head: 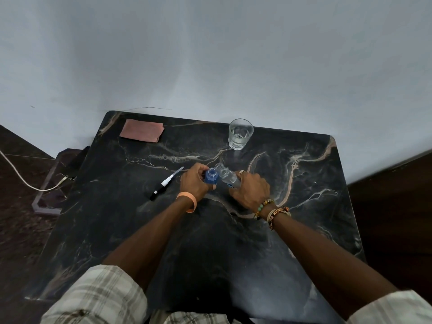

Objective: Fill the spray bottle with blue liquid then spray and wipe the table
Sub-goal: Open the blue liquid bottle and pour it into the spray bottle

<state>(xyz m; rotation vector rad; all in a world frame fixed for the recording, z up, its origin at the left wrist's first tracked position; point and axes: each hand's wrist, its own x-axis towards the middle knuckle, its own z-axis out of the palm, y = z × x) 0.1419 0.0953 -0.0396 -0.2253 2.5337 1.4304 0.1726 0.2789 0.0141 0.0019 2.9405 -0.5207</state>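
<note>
Am gripping blue bottle (211,178) w/ L hand (195,183), R hand (249,191) clamped on tipped clear bottle (230,178); keeping mouths aligned, pouring slow.

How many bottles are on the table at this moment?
2. The blue bottle is upright in the left hand. The clear bottle is tilted toward it, in the right hand. None seems hidden.

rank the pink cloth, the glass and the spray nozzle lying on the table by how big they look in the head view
1. pink cloth, the widest by far
2. glass
3. spray nozzle: long but thin, so it covers the least area. The glass and nozzle are close, and the nozzle lies nearer the camera, so that order is unsure.
</note>
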